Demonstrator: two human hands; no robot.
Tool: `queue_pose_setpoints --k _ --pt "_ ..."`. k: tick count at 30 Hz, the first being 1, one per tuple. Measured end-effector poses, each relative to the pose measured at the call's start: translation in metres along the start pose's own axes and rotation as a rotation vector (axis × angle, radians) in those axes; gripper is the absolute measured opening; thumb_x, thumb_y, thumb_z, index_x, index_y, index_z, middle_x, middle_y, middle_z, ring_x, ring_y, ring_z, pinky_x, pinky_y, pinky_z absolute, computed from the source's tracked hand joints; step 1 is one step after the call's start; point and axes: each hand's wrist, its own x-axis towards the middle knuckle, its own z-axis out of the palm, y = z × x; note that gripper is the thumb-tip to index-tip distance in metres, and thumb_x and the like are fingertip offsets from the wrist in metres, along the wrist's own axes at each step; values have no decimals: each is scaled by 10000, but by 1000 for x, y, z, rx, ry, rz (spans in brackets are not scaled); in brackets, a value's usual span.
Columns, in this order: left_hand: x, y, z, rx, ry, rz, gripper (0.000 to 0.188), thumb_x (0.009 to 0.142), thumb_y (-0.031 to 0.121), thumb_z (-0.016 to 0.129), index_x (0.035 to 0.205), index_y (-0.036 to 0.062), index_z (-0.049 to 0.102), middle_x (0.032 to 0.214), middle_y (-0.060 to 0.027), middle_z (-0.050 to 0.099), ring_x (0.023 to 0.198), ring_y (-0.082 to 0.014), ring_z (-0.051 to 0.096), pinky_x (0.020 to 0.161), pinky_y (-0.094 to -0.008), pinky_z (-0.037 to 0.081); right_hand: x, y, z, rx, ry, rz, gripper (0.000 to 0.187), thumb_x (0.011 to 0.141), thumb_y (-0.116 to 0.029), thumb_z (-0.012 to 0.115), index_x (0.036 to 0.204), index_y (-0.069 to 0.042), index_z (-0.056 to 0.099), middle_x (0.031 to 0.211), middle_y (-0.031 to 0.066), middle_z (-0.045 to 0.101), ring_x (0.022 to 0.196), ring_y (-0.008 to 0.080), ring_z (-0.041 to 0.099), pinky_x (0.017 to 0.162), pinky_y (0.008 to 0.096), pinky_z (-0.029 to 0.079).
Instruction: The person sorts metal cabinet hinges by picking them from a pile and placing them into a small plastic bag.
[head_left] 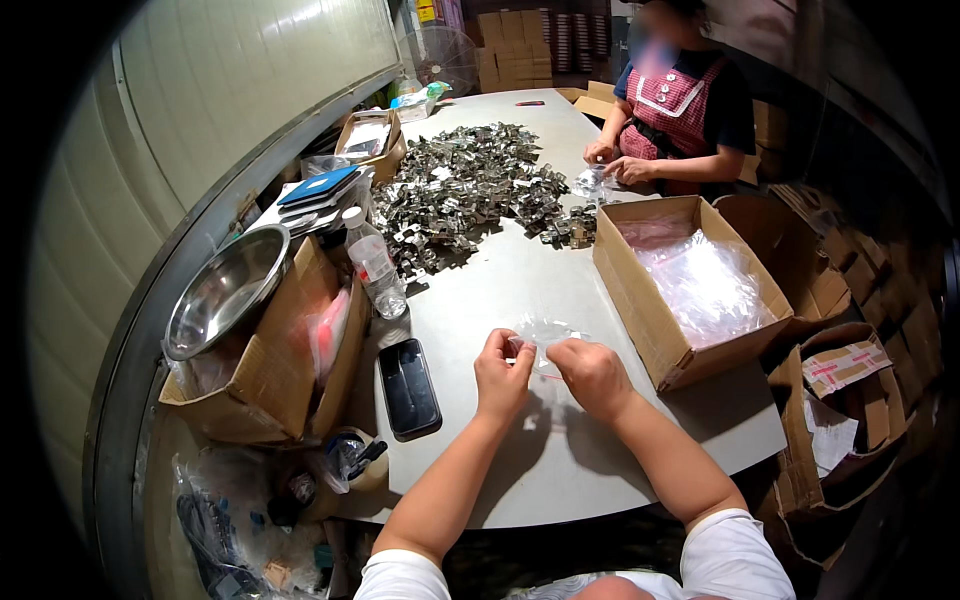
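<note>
Over the near middle of the table, a small clear plastic bag is stretched between my two hands. My left hand pinches its left side between thumb and fingers. Closed on the bag's right side is my right hand, knuckles up. A thin reddish line shows along the bag's near edge. What lies inside the bag, if anything, is too small to make out. Beyond my hands spreads a large heap of small shiny metal parts. To the right stands a cardboard box filled with clear plastic bags.
A black phone and a water bottle are left of my hands. Farther left, a steel bowl rests on a cardboard box. Across the table, a person in a checked apron handles clear bags. Open cartons crowd the right side.
</note>
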Motion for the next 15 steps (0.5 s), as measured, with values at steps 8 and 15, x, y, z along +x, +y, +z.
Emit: queue_pose_setpoints --k 8,15 --pt "4 10 -6 41 -191 27 165 798 49 737 860 9 589 754 -11 599 678 -56 547 579 -207 460 0 5 0 -250 -19 -104 207 761 -65 593 948 -74 681 998 64 650 813 241 625 702 358 510" --pt "6 23 -7 -538 -305 -382 124 830 42 705 883 29 593 779 -30 627 684 -89 592 610 -206 479 -1 12 0 -180 52 -126 144 760 -61 605 871 -52 695 975 58 651 858 241 604 724 349 515"
